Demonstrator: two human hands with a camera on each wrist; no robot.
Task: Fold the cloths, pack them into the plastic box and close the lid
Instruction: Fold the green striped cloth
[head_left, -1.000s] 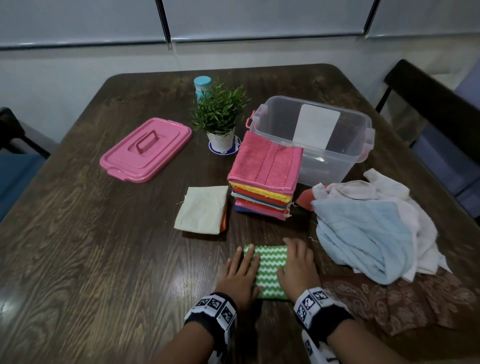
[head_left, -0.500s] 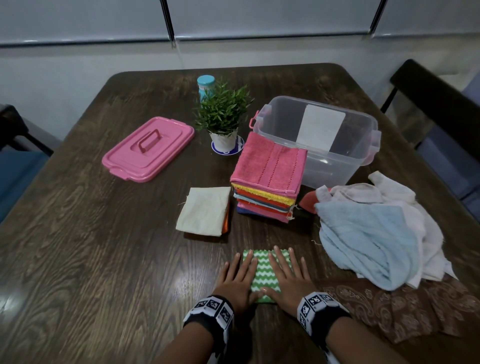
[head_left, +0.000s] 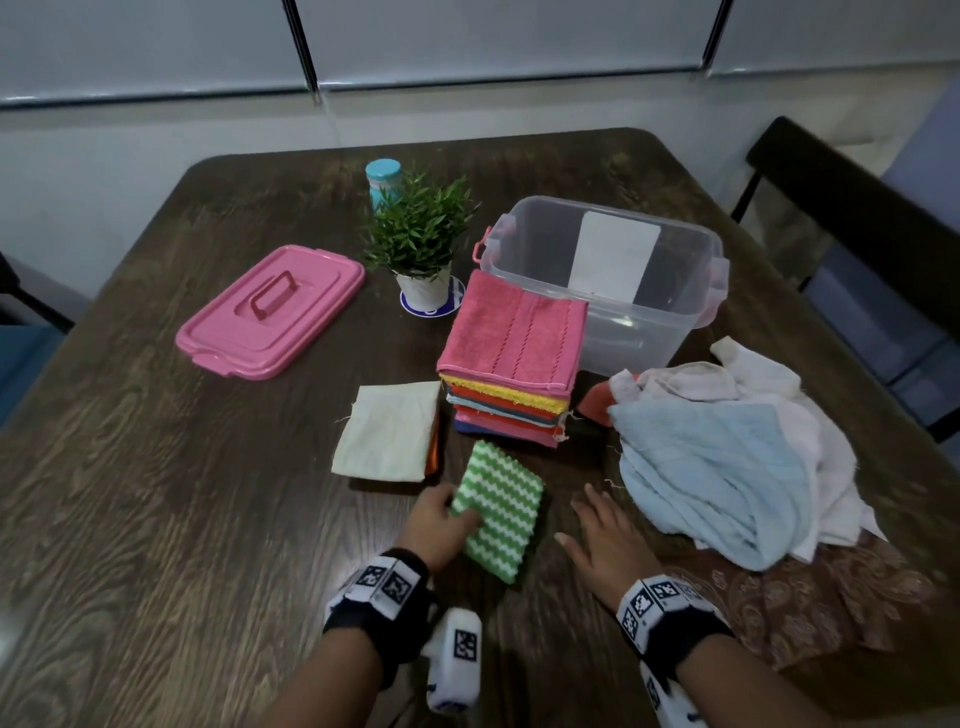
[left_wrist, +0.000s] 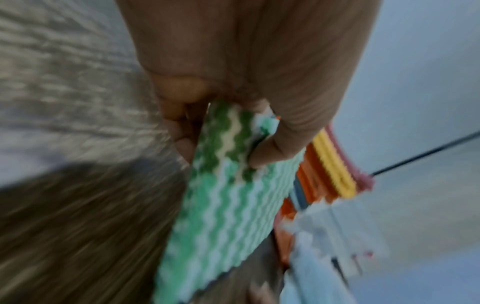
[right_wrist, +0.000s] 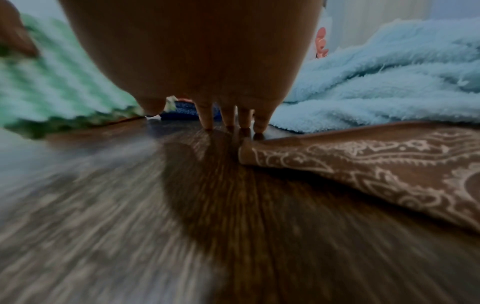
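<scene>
Pink lid (head_left: 270, 312): flat on the dark wooden table (head_left: 156, 519), far left, well apart from the box.
Cream cloth (head_left: 387, 431): folded, with an orange edge peeking from beneath; most of that lower piece hidden.
Potted plant (head_left: 418, 239): behind, partly covering a blue-capped bottle (head_left: 383, 179).
Left hand (head_left: 434, 525): thumb on top and fingers curled beneath the near left edge of the folded green zigzag cloth (head_left: 496, 509), pinching it; cloth tilted, raised off the table; wrist view blurred by motion.
Folded stack (head_left: 511, 364): pink cloth on top, yellow, orange and blue edges below, just beyond the green cloth and against the box front.
Clear plastic box (head_left: 691, 291): open, no cloths visible inside; white label on far wall.
Right hand (head_left: 608, 540): fingers straight and spread, holding nothing, fingertips (right_wrist: 207, 123) at the tabletop.
Unfolded pile (head_left: 727, 457): light blue towel over white cloths, right of the hand; brown patterned cloth (head_left: 831, 597) in front, partly under the pile.
</scene>
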